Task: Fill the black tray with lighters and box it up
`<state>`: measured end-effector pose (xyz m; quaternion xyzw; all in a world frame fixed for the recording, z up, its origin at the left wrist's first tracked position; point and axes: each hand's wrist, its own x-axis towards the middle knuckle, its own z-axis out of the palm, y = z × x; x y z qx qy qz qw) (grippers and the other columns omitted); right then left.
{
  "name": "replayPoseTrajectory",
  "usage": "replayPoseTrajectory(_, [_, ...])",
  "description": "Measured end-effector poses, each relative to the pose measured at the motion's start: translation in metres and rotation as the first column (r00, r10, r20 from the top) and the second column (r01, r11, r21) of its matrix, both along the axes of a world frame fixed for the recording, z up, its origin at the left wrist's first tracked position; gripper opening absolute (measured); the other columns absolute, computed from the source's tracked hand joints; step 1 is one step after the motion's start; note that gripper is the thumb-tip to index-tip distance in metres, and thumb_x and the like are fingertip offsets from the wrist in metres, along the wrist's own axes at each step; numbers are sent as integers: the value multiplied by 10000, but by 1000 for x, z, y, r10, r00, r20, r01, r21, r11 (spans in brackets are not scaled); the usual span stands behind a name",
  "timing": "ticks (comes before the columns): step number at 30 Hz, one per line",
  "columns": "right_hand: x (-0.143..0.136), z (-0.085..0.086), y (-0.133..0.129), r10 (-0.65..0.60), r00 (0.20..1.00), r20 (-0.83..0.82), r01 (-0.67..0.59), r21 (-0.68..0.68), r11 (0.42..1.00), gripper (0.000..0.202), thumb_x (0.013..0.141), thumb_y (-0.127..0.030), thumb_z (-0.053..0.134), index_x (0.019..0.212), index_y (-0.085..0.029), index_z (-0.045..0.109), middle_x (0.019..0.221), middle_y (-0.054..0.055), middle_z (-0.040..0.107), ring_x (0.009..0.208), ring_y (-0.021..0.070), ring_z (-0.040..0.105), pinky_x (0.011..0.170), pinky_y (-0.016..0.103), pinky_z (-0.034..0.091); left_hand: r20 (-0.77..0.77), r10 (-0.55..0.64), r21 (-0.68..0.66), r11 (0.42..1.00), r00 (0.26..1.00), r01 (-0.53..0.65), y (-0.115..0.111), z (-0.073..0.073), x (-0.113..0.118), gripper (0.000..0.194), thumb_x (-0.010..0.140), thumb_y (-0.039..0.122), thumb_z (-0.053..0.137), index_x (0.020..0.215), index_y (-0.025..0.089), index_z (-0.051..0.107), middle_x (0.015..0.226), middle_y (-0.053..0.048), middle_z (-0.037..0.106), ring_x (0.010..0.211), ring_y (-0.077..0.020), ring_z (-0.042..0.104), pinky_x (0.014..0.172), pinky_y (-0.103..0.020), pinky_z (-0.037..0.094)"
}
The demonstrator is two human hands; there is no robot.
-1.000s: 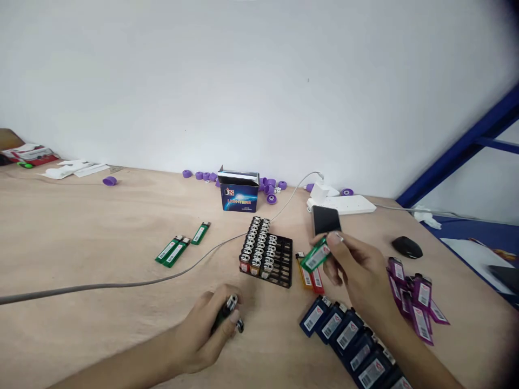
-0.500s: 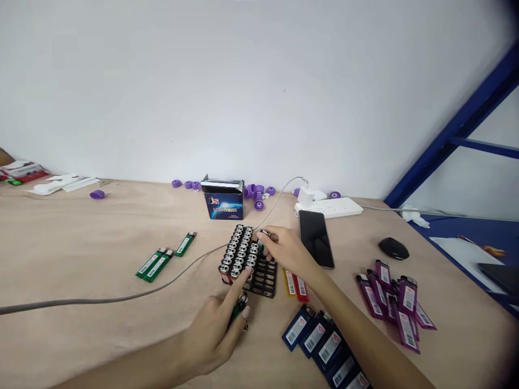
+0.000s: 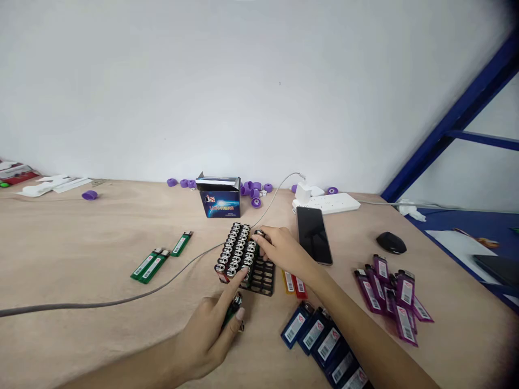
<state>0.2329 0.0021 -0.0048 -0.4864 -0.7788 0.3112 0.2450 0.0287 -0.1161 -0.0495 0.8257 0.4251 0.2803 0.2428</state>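
Note:
A black tray (image 3: 265, 276) stands mid-table, its left part filled with rows of upright lighters (image 3: 235, 251); bare slots show on its right side. My right hand (image 3: 278, 246) pinches a lighter (image 3: 259, 233) by its metal top at the tray's far end, the body mostly hidden by fingers. My left hand (image 3: 214, 327) is curled around a green lighter (image 3: 232, 310) while its index finger reaches out and touches a lighter top at the near end. Three green lighters (image 3: 150, 265) lie to the left.
Blue lighters (image 3: 324, 340) lie under my right forearm, purple ones (image 3: 399, 297) farther right, with a yellow (image 3: 288, 282) and a red lighter (image 3: 300, 287) nearer the tray. Behind stand a lighter box (image 3: 221, 202), purple caps (image 3: 255, 189), a phone (image 3: 314, 235) and a power strip (image 3: 332, 203). A cable (image 3: 162, 292) crosses the table.
My right hand and its lighter have shifted slightly left, closer over the tray's far slots. The left hand keeps its grip and pointing finger. The whole view has shifted a little.

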Motion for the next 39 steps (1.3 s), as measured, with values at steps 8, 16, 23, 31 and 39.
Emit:
replayPoseTrajectory(8, [5,6,-4,101,982,159,-103,1,995,282,1034,-251,354,834,-186,541,757,63,665,713,180,619,678,282,427,3,-9,22,1000,1000,9,1,4,0,605,1051,276,324,1581,356,43,823,22,652,627,-167,583,619,-247,467])
replayPoseTrajectory(16, [4,5,-6,156,936,315,-172,25,985,204,958,-129,419,1098,-140,567,978,144,688,875,238,654,714,306,437,12,-15,18,1000,1000,15,1,0,0,606,1047,280,331,1586,328,59,716,35,586,625,-179,557,647,-256,470])
replayPoseTrajectory(23, [3,11,-11,175,897,407,-205,29,978,373,889,-44,436,1240,-134,525,989,142,694,841,239,664,658,299,430,19,-21,20,1000,1000,20,2,1,1,603,1044,263,326,1583,325,64,710,41,570,573,-166,527,596,-245,446])
replayPoseTrajectory(31, [15,77,-44,92,946,312,-132,109,985,147,962,-173,449,896,-188,579,856,53,685,780,177,614,664,280,402,176,-171,-25,984,969,178,-7,5,-3,346,1046,333,356,1367,220,419,853,-30,614,722,-177,555,679,-265,443])
replayPoseTrajectory(39, [-13,69,-91,289,815,502,-244,-155,957,187,889,-380,611,936,-199,623,923,94,713,842,298,650,590,312,306,625,122,-506,815,771,281,-3,12,7,374,1022,515,433,884,177,515,747,6,490,695,-141,448,696,-256,397])
